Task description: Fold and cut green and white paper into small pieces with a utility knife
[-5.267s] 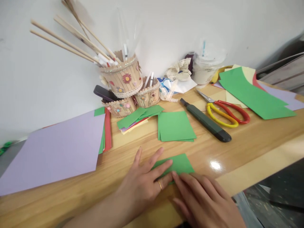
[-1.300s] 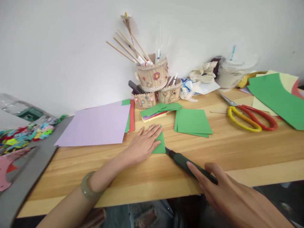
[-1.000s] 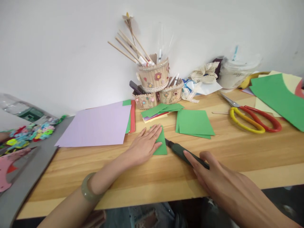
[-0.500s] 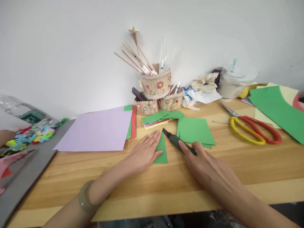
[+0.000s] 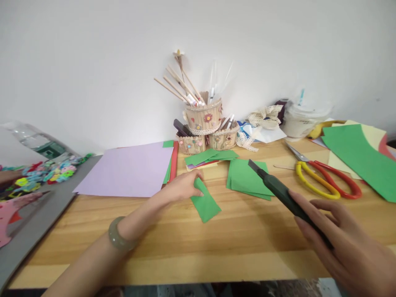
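Note:
My right hand (image 5: 349, 239) is wrapped round a dark green utility knife (image 5: 287, 200). Its blade points up and to the left, raised above the table near a stack of green paper squares (image 5: 250, 181). Left of centre, my left hand (image 5: 182, 185) has its thumb and fingers closed on the upper end of a green paper strip (image 5: 206, 204), which lies slanted on the wood. The hand covers the strip's far corner. Just behind it are several cut green strips (image 5: 213, 156) on top of other coloured paper pieces.
Purple paper (image 5: 126, 171) lies at left, over red and green sheets. Decorated pen holders (image 5: 204, 117) stand against the wall. Scissors (image 5: 328, 177), a plastic cup (image 5: 301, 121) and green paper (image 5: 359, 152) are at right. Far left, another person's hand (image 5: 9, 176) is beside colourful craft pieces (image 5: 58, 171).
My right hand has lifted the knife away from the paper, toward the right and nearer. My left hand has gone from lying flat to gripping the green strip, which is turned at a slant.

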A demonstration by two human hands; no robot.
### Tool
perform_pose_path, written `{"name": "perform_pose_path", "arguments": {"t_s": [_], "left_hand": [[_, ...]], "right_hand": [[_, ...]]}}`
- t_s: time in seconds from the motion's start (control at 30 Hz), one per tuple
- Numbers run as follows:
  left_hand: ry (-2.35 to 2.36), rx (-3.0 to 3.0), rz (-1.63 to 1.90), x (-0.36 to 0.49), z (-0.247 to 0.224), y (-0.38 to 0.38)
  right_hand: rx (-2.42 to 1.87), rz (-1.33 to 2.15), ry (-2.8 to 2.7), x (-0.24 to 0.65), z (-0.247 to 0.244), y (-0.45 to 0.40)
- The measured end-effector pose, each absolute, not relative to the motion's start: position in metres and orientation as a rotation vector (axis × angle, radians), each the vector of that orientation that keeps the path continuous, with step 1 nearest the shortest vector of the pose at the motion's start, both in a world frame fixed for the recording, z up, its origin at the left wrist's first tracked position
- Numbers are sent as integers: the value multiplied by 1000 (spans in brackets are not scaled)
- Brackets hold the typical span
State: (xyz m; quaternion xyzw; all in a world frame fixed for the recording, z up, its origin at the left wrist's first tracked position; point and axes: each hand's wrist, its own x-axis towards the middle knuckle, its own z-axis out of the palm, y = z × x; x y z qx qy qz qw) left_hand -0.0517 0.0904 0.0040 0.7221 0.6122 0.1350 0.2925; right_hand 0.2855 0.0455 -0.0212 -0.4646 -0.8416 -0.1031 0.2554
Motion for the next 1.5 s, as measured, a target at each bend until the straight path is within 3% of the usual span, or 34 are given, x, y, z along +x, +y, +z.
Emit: {"name": "perform_pose_path", "arguments": {"t_s": [0.1,0.3,0.47,0.63,0.73,0.83,1.0,1.3,1.5], "left_hand": [[1569,1892,450,-50,19,93],[1682,1891,1279,-56,25,127],[1914,1977,1412,-63,7,142],[2071,2340,1498,-61,0,128],[1911,2548,1440,-55,0,123],[1895,2647,1108,-49,-2,122],[1828,2547,648,-45,-10,120],[1717,2610,963,-51,-9,111],[1272,2928,927,-26,-1,78]], "right_hand": [[-1254,-237,-2253,300,-29,50],[-1432,-176,-2157,305,-30,50],[-1547,-489,-2173,306,-28,75],[-1514,-572,-2307,301,-23,101],[-1492,-680,-2385,296,-20,104],[-1403,-758,-2381,288,-19,104],[-1050,-578,-2512,262,-29,108],[-728,-507,-2570,250,-25,101],[-977,-334,-2472,247,-18,91]]}}
